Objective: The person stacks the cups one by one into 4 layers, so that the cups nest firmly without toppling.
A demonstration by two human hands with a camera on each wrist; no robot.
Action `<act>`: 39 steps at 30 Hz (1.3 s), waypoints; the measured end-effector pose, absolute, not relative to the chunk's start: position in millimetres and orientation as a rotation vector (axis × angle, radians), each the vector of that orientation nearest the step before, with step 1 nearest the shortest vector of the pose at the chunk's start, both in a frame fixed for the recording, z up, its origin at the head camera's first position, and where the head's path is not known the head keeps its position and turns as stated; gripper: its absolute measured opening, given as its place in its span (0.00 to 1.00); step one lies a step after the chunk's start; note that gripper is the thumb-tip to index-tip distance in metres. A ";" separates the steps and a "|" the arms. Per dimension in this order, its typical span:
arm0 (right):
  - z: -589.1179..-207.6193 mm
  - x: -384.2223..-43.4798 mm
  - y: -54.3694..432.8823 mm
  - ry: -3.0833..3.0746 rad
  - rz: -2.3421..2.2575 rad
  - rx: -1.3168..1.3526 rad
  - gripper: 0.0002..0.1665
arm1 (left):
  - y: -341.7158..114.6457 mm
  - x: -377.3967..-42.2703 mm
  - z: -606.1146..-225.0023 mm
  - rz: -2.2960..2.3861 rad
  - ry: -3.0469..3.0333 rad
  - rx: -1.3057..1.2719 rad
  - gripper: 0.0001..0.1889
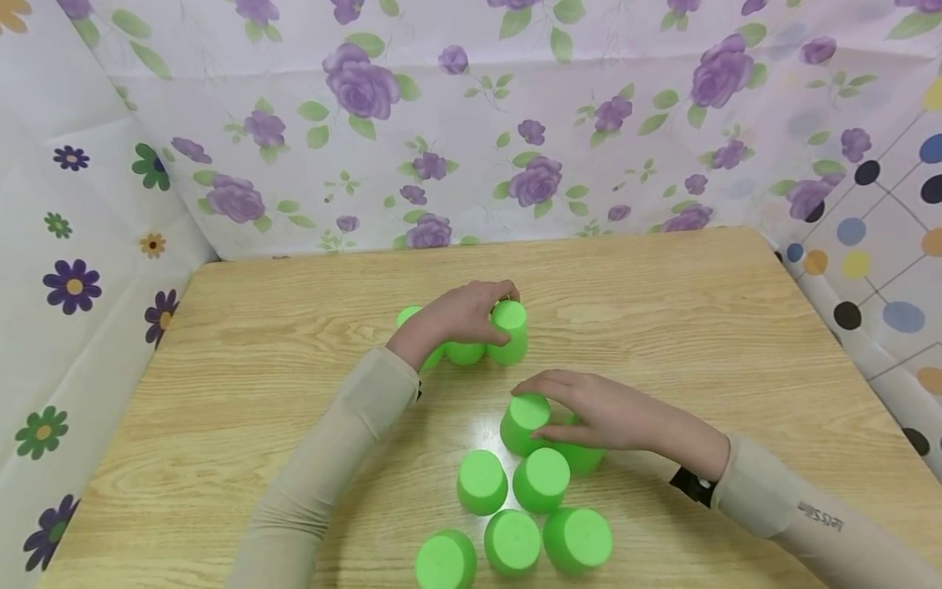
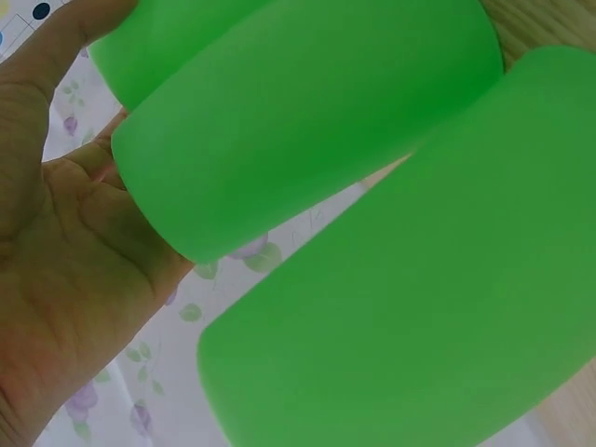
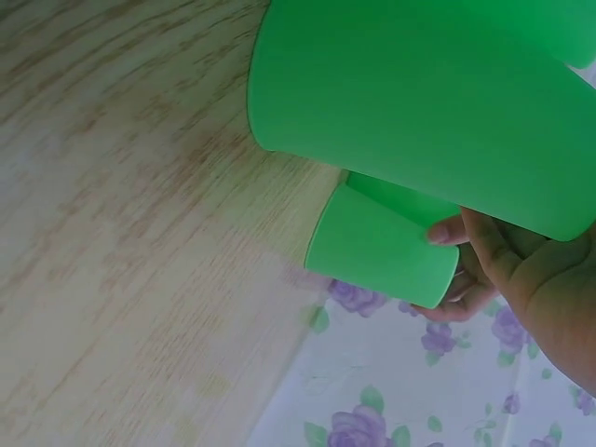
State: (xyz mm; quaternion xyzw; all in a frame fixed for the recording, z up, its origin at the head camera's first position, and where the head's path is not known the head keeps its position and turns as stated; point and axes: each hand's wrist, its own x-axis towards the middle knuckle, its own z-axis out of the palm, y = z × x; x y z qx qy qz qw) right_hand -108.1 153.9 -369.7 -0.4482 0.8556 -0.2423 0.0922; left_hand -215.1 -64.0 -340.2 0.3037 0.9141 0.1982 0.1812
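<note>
Upside-down green cups stand on a wooden table. My left hand (image 1: 464, 312) reaches over the back row of three and grips the rightmost cup (image 1: 509, 334) near its top, thumb on the near side. In the left wrist view the row's nearest cup (image 2: 410, 289) and middle cup (image 2: 307, 126) partly cover the gripped one (image 2: 177, 47). Closer to me, my right hand (image 1: 599, 409) holds another cup (image 1: 526, 421) between thumb and fingers. Under that hand, a neighbouring cup (image 1: 581, 454) is partly hidden; in the right wrist view a large cup (image 3: 419, 112) fills the foreground.
Two cups, a left one (image 1: 482, 483) and a right one (image 1: 542, 480), stand just in front of my right hand. A nearer row holds three more, its middle cup (image 1: 513, 542) between the others. Flowered cloth (image 1: 456, 164) hangs behind the wooden table (image 1: 280, 327).
</note>
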 end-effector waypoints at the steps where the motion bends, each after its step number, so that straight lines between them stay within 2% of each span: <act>1: -369.8 -108.3 153.9 2.542 -0.719 -1.332 0.29 | -64.3 -215.5 -340.4 0.555 2.587 0.860 0.24; 5: -370.0 -109.2 154.1 2.548 -0.716 -1.345 0.30 | -65.7 -216.2 -340.9 0.541 2.607 0.871 0.26; 12: -372.8 -111.7 153.0 2.562 -0.682 -1.399 0.32 | -72.0 -210.0 -338.5 0.521 2.651 0.852 0.49; 16: -373.6 -114.5 150.2 2.557 -0.645 -1.427 0.34 | -79.5 -193.9 -328.8 0.576 2.703 0.888 0.52; 23: -368.6 -124.4 150.1 2.526 -0.627 -1.402 0.32 | -94.2 -144.9 -318.9 0.802 2.796 1.089 0.47; 28: -363.0 -129.5 158.8 2.559 -0.666 -1.387 0.32 | -100.1 -105.8 -316.5 1.085 2.713 1.344 0.31; 32: -356.7 -132.5 168.2 2.626 -0.703 -1.368 0.32 | -106.4 -67.0 -316.4 1.105 2.641 1.565 0.21; 35: -352.2 -135.1 176.7 2.703 -0.703 -1.362 0.32 | -115.0 -37.7 -319.2 1.021 2.674 1.614 0.18; 39: -349.2 -140.5 189.4 2.779 -0.659 -1.356 0.33 | -128.4 -8.8 -327.7 0.974 2.718 1.560 0.19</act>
